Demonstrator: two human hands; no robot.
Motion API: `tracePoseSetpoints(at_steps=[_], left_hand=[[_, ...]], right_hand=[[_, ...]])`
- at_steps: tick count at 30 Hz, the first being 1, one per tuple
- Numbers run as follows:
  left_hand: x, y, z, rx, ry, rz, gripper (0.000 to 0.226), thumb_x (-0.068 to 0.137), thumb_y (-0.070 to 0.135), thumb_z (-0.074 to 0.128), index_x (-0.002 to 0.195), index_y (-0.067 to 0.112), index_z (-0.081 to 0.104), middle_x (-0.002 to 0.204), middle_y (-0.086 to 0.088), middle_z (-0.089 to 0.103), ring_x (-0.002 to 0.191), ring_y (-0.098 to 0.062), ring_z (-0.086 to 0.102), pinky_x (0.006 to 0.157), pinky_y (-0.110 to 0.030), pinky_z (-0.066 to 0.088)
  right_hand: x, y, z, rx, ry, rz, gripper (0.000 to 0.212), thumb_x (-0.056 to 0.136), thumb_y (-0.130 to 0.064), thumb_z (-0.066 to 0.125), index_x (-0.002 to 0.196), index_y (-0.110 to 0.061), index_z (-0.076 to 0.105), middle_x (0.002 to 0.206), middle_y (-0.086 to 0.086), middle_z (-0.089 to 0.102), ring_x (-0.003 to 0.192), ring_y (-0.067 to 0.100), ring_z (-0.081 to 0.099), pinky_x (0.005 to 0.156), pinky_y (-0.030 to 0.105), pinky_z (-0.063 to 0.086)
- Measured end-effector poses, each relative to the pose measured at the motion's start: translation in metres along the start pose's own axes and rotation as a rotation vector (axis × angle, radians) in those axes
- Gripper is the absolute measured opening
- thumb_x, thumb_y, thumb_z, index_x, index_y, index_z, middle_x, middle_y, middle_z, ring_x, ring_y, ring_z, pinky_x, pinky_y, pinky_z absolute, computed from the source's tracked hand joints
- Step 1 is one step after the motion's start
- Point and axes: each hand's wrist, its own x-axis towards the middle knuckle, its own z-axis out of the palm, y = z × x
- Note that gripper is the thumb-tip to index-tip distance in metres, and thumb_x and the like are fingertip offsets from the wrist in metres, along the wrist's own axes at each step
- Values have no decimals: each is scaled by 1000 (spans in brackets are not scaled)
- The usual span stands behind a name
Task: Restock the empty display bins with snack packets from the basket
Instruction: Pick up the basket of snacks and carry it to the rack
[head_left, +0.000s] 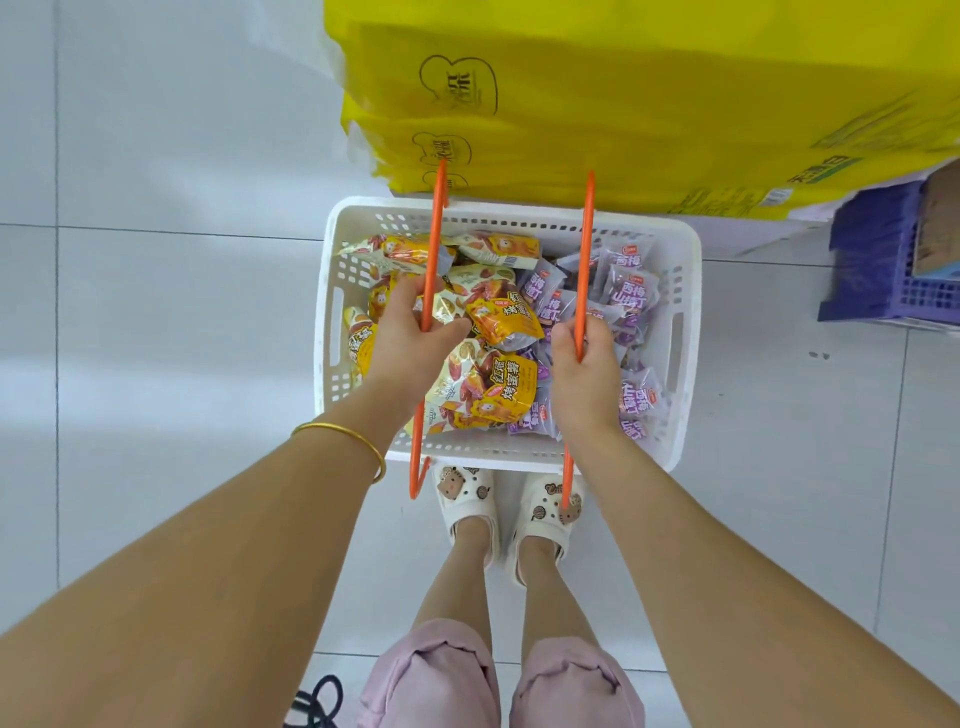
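closest to us, our pink shorts (431, 680) and white clogs (467, 499) stand on the pale tiled floor (156, 338), toes just at the near rim of the white basket (337, 291). a gold bangle (353, 436) sits on our left wrist. our left hand (410, 332) is curled round the left orange handle (434, 228), and our right hand (584, 364) wraps the right orange handle (587, 234), both handles raised over the load. whether the basket rests on the floor or is just lifted, we cannot tell. inside, yellow snack packets (498, 384) fill the left side and purple snack packets (631, 291) the right. beyond it stands a stack of large yellow packs (623, 104), with a purple crate (883, 270) off to the right. no display bins are in view, so we judge this to be the carrying step: next we need a level lift on both handles and a walk to the empty bins.
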Motion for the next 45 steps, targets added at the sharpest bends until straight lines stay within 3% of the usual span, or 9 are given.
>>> tracePoseSetpoints(at_steps=[4, 9, 14, 26, 38, 45], left_hand=[[-2, 3, -2, -15, -23, -12, 36, 85, 16, 65, 116, 25, 47, 67, -1, 41, 55, -13, 39, 50, -25, 40], [-5, 8, -3, -1, 1, -19, 33, 85, 13, 65, 113, 22, 48, 65, 1, 39, 50, -10, 38, 41, -15, 38], [-12, 14, -6, 6, 36, -31, 31, 85, 15, 66, 109, 23, 49, 70, 0, 41, 54, -13, 39, 48, -24, 40], [-100, 56, -7, 68, -24, 14, 33, 84, 19, 68, 110, 24, 48, 81, -9, 49, 58, -16, 41, 51, -26, 41], [-252, 130, 17, 241, -203, 184, 37, 84, 14, 68, 116, 18, 50, 70, -1, 45, 52, -13, 41, 47, -25, 40], [-316, 156, 54, 414, -438, 272, 34, 83, 16, 68, 112, 17, 49, 71, -3, 48, 52, -17, 45, 42, -24, 39]], right_hand=[[-1, -2, -6, -18, 66, 12, 20, 98, -30, 46, 88, -13, 44, 64, -9, 41, 58, 7, 40, 62, 31, 35], [-2, -6, -17, -32, 97, 4, 22, 97, -30, 48, 86, -12, 43, 66, -10, 42, 58, 6, 40, 55, 25, 33], [-10, -16, -27, -65, 102, 12, 21, 97, -29, 49, 86, -13, 42, 65, -9, 40, 57, 6, 39, 55, 23, 33], [-86, -36, -94, 8, 148, 56, 20, 96, -28, 51, 89, -11, 45, 67, -9, 43, 60, 5, 42, 69, 32, 39], [-226, -52, -210, 94, 360, 146, 20, 96, -33, 50, 96, -13, 46, 71, -8, 45, 75, 22, 49, 73, 37, 44], [-299, -38, -270, 170, 570, 272, 21, 96, -29, 52, 89, -11, 44, 68, -8, 42, 72, 20, 45, 69, 32, 37]])
